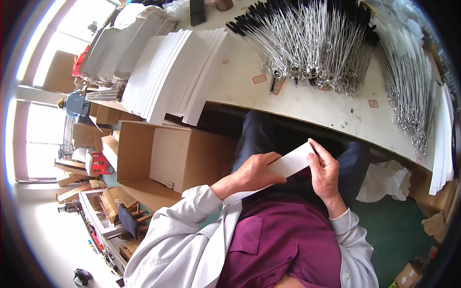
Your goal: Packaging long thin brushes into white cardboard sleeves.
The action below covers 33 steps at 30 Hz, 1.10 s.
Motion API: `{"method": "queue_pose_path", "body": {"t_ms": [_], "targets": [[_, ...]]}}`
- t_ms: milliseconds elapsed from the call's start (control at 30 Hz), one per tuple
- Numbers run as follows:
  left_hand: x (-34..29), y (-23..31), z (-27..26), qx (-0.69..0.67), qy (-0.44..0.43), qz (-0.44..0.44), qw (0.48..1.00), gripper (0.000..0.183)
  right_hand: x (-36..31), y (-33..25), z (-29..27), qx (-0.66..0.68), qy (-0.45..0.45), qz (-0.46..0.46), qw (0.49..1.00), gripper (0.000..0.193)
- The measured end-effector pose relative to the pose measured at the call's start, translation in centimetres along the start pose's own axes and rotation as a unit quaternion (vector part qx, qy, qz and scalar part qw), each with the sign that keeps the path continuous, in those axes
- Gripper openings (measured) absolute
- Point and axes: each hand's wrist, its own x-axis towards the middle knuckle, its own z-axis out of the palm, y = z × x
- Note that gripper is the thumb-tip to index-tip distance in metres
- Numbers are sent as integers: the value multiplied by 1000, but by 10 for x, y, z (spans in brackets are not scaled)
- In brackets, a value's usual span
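A long, narrow white box (291, 163) lies slantwise over my lap, its far end up to the right. Partway along it, my left hand (254, 174) is wrapped round the box. At the upper right end my right hand (325, 169) grips it between thumb and fingers. Whether that end flap is open or closed cannot be made out. Beyond my knees, on the table (307, 103), lies a big heap of wire-handled brushes (312, 48) with looped ends towards me and black bristles at the far side.
Stacked long white boxes (163, 72) lie at the table's left. Clear-wrapped wire brushes (408, 91) are heaped at the right, beside more white strips (444, 139). A large open carton (153, 158) stands left of my legs, holding white boxes. Another person (76, 103) is far left.
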Motion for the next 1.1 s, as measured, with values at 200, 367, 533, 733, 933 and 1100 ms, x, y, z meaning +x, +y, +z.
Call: {"method": "queue_pose_path", "body": {"t_ms": [200, 367, 533, 733, 933, 1100], "targets": [[-1, 14, -48, 44, 180, 29, 982, 23, 32, -32, -19, -178, 42, -121, 976, 23], [42, 9, -127, 297, 317, 56, 899, 27, 57, -39, -53, -283, 132, -213, 926, 14], [83, 3, -173, 371, 308, 9, 876, 28, 65, -19, -67, -270, 162, -163, 935, 11], [108, 9, -189, 425, 297, -50, 854, 25, 68, -16, -68, -292, 172, -193, 921, 8], [119, -4, -202, 504, 288, -81, 810, 27, 75, -15, -64, -307, 171, -213, 912, 6], [93, 27, -208, 433, 304, -98, 843, 29, 73, -12, -64, -317, 169, -200, 912, 6]]}}
